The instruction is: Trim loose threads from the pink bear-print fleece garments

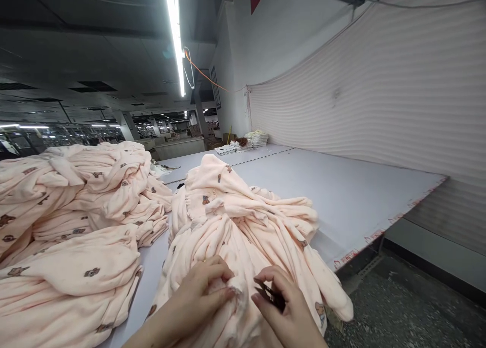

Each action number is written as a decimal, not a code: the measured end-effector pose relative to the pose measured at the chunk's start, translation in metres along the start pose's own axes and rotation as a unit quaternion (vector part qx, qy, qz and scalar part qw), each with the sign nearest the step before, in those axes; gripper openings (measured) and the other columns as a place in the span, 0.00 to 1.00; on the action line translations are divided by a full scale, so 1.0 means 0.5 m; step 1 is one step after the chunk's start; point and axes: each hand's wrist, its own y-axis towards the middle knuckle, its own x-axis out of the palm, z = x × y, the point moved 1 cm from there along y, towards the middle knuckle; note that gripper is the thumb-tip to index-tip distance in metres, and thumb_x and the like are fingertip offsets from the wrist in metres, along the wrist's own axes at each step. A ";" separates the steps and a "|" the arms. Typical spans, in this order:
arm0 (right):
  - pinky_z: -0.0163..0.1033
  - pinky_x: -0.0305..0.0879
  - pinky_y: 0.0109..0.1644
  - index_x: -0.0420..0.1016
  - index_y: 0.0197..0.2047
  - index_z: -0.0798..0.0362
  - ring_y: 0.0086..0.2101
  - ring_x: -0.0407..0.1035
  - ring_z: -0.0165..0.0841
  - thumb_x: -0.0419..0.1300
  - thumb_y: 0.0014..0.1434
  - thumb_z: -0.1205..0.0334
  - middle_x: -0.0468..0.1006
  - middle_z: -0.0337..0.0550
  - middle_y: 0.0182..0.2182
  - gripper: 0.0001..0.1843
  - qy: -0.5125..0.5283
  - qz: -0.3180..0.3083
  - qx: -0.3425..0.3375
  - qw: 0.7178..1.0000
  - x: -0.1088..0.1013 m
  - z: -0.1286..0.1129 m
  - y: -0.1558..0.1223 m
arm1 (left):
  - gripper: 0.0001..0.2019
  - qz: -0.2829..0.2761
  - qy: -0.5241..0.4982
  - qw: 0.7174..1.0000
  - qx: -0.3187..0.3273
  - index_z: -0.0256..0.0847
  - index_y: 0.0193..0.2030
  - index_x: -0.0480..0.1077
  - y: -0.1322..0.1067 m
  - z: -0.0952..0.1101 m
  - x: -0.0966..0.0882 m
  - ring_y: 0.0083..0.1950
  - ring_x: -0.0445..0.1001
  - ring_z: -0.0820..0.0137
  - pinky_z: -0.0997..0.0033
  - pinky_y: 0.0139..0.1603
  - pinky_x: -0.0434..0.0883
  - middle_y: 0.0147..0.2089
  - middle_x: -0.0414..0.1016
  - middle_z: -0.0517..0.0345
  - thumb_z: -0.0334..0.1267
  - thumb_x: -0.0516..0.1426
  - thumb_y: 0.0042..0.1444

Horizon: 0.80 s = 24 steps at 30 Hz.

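A pale pink plush garment (243, 226) with small printed bear-like figures lies bunched up in front of me, one sleeve hanging over the table's right edge. Pinched between the thumb and fingers of my left hand (203, 292) is an edge of its fabric. My right hand (283, 302) is closed round a pair of dark thread snips (271, 295), whose blades point left toward the pinched fabric, a short gap away. Most of the snips' handle is hidden in the palm.
A large heap of the same pink garments (76, 211) fills the left side. The pale tabletop (341, 186) stretches to the right and back, with folded white cloths (256, 138) at its far end. A light quilted sheet (360, 95) hangs along the wall.
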 end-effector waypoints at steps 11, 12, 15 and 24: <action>0.34 0.65 0.38 0.77 0.47 0.50 0.37 0.73 0.35 0.57 0.61 0.62 0.77 0.43 0.36 0.12 -0.164 -0.050 -0.036 0.985 0.012 -0.039 0.006 | 0.04 -0.006 -0.012 1.000 0.018 0.45 0.35 0.73 -0.003 -0.007 -0.008 0.45 0.68 0.68 0.72 0.47 0.60 0.39 0.73 0.64 0.40 0.58 0.56; 0.34 0.65 0.38 0.77 0.47 0.50 0.37 0.73 0.35 0.58 0.60 0.62 0.77 0.43 0.37 0.13 -0.161 -0.054 -0.032 0.985 0.011 -0.043 0.008 | 0.04 -0.009 -0.013 1.000 0.018 0.45 0.35 0.73 -0.003 -0.006 -0.009 0.45 0.68 0.68 0.72 0.47 0.60 0.39 0.73 0.64 0.39 0.58 0.56; 0.35 0.65 0.38 0.79 0.44 0.49 0.36 0.73 0.35 0.59 0.60 0.62 0.78 0.42 0.35 0.11 -0.152 -0.058 -0.019 0.986 0.005 -0.050 0.014 | 0.03 -0.017 -0.013 1.000 0.022 0.45 0.35 0.73 -0.003 -0.004 -0.013 0.44 0.68 0.68 0.72 0.47 0.60 0.38 0.73 0.64 0.36 0.57 0.55; 0.37 0.66 0.40 0.74 0.51 0.47 0.38 0.73 0.37 0.59 0.59 0.63 0.77 0.43 0.39 0.16 -0.238 -0.023 -0.089 0.967 0.003 -0.041 -0.009 | 0.05 -0.038 -0.021 0.999 -0.004 0.43 0.35 0.73 0.004 0.005 -0.022 0.44 0.68 0.67 0.71 0.47 0.61 0.38 0.73 0.62 0.36 0.55 0.54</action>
